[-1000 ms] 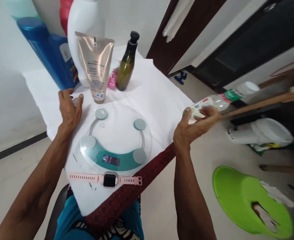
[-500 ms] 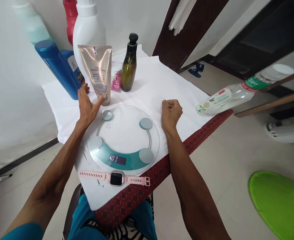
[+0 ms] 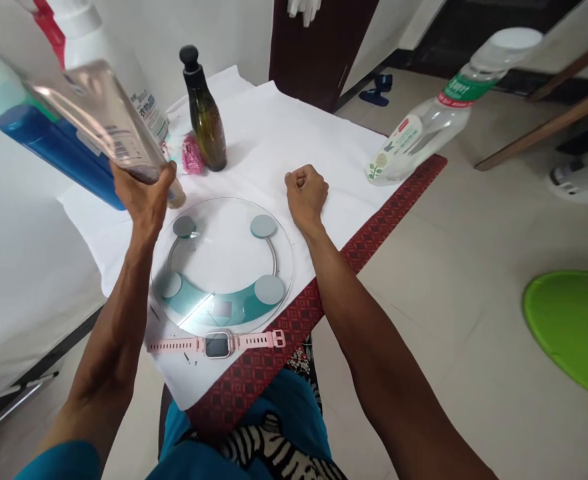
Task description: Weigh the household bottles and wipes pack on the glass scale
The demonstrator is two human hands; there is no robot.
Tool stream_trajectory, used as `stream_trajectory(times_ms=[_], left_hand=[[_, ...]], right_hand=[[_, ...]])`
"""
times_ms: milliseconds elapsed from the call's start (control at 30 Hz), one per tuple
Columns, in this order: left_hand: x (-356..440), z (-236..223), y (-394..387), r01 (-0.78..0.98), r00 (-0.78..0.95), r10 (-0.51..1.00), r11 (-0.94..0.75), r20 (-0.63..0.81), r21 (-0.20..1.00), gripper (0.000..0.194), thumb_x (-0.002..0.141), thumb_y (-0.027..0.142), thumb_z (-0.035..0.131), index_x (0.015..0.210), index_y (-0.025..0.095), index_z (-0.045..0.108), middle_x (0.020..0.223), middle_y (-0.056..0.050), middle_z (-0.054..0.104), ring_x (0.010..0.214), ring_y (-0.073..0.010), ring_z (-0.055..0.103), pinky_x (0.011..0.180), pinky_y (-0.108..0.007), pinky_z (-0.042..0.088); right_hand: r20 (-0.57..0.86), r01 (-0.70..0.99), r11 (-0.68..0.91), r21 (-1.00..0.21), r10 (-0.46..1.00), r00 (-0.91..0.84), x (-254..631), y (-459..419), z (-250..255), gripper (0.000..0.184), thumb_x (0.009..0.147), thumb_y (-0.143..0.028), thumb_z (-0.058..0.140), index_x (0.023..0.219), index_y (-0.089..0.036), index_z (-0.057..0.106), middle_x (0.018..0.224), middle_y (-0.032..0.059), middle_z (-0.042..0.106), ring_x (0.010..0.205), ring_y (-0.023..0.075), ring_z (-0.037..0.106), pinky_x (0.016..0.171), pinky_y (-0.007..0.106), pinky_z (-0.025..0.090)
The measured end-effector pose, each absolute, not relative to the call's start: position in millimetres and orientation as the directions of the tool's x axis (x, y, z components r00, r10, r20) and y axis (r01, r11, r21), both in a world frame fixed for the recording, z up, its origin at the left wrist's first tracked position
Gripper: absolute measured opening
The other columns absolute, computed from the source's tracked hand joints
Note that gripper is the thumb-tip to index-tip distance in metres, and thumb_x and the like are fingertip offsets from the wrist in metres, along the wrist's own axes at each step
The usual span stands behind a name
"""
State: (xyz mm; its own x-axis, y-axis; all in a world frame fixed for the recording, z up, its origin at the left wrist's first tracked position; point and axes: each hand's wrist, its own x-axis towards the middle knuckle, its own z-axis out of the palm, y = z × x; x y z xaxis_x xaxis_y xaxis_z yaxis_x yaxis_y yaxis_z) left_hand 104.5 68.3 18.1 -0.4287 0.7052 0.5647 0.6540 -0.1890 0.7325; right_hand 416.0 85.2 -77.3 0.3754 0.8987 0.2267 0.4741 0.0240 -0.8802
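Note:
My left hand [image 3: 143, 193] is wrapped round the lower part of a shiny gold squeeze tube [image 3: 105, 110], which leans to the left above its cap. Directly in front of me lies a round glass bathroom scale [image 3: 219, 267] with grey pads and a teal band; its display looks dull. My right hand [image 3: 307, 193] rests on the white cloth as a closed fist, right of the scale, with nothing showing in it. A pink-strapped smartwatch [image 3: 217, 344] lies flat along the scale's near edge.
Behind the tube stand a blue bottle [image 3: 69, 157] and a large white bottle [image 3: 119, 67]. A dark green bottle [image 3: 207, 123] stands beside a pink packet [image 3: 193, 153]. At the table's right edge is a clear plastic bottle [image 3: 427, 130]. A green stool [image 3: 574, 327] is on the floor.
My left hand has closed round the gold tube, which has gone from upright to tilted left. The view has shifted, and the scale's display has dimmed. My right fist stays on the cloth.

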Motion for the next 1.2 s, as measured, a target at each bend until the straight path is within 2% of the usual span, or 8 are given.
stream_trajectory(times_ms=[133,233,333,533,733,967,1100,1200], left_hand=[[116,61,23,0.658,-0.164,0.735,-0.416,0.658,0.628,0.079,0.070,0.056,0.102,0.121,0.019,0.054,0.125,-0.008,0.070,0.115,-0.0263,0.070,0.105,-0.050,0.060],[139,64,-16,0.625,-0.056,0.840,-0.392,0.539,0.676,0.076,0.066,0.056,0.103,0.114,0.019,0.058,0.113,-0.008,0.073,0.101,-0.0280,0.075,0.090,-0.049,0.065],[161,48,-45,0.569,0.001,0.914,-0.333,0.405,0.752,0.070,0.069,0.054,0.102,0.115,0.021,0.061,0.109,-0.009,0.074,0.100,-0.0308,0.077,0.085,-0.049,0.067],[175,26,-57,0.540,-0.019,0.929,-0.301,0.369,0.786,0.073,0.070,0.051,0.101,0.126,0.024,0.062,0.117,-0.009,0.075,0.109,-0.0344,0.078,0.090,-0.055,0.070],[174,19,-57,0.544,-0.038,0.934,-0.279,0.356,0.791,0.076,0.070,0.050,0.102,0.128,0.024,0.060,0.119,-0.010,0.075,0.108,-0.0343,0.077,0.091,-0.055,0.070],[169,19,-61,0.479,0.030,0.934,-0.327,0.357,0.815,0.091,0.066,0.073,0.099,0.135,0.030,0.059,0.132,-0.011,0.072,0.126,-0.0375,0.073,0.102,-0.058,0.066],[145,20,-59,0.369,0.020,0.892,-0.426,0.451,0.826,0.080,0.078,0.089,0.081,0.132,0.033,0.062,0.138,-0.009,0.070,0.128,-0.0347,0.072,0.105,-0.057,0.063],[115,9,-57,0.340,-0.191,0.862,-0.391,0.470,0.855,0.071,0.090,0.092,0.062,0.128,0.032,0.063,0.132,-0.009,0.073,0.118,-0.0312,0.075,0.101,-0.053,0.061]], right_hand=[[0.228,0.460,0.040,-0.887,0.905,0.361,416,87,-78,0.027,0.103,-0.041,0.064,0.083,-0.028,0.051,0.078,-0.0006,0.060,0.091,0.0253,0.066,0.104,0.050,0.052],[0.244,0.445,0.071,-0.893,0.906,0.345,417,86,-80,0.030,0.104,-0.044,0.064,0.082,-0.028,0.051,0.077,-0.0007,0.059,0.092,0.0258,0.066,0.107,0.052,0.053],[0.259,0.443,0.092,-0.892,0.906,0.334,418,86,-82,0.031,0.105,-0.047,0.063,0.083,-0.029,0.051,0.078,-0.0002,0.061,0.093,0.0260,0.067,0.107,0.053,0.054],[0.292,0.437,0.129,-0.890,0.898,0.330,419,89,-87,0.037,0.106,-0.056,0.060,0.082,-0.030,0.050,0.080,0.0007,0.064,0.094,0.0263,0.069,0.104,0.053,0.057],[0.274,0.469,0.102,-0.877,0.909,0.314,421,90,-89,0.031,0.107,-0.050,0.060,0.085,-0.029,0.052,0.082,0.0007,0.063,0.096,0.0261,0.069,0.104,0.053,0.056],[0.297,0.474,0.132,-0.870,0.909,0.293,423,89,-90,0.038,0.108,-0.058,0.057,0.085,-0.029,0.050,0.085,0.0012,0.064,0.100,0.0260,0.070,0.102,0.051,0.058],[0.277,0.513,0.090,-0.854,0.912,0.302,422,85,-86,0.035,0.109,-0.055,0.056,0.084,-0.029,0.050,0.082,0.0004,0.063,0.092,0.0250,0.070,0.102,0.053,0.058],[0.287,0.520,0.094,-0.849,0.909,0.304,423,86,-87,0.035,0.108,-0.054,0.057,0.084,-0.029,0.049,0.080,-0.0006,0.061,0.089,0.0248,0.069,0.102,0.054,0.058]])
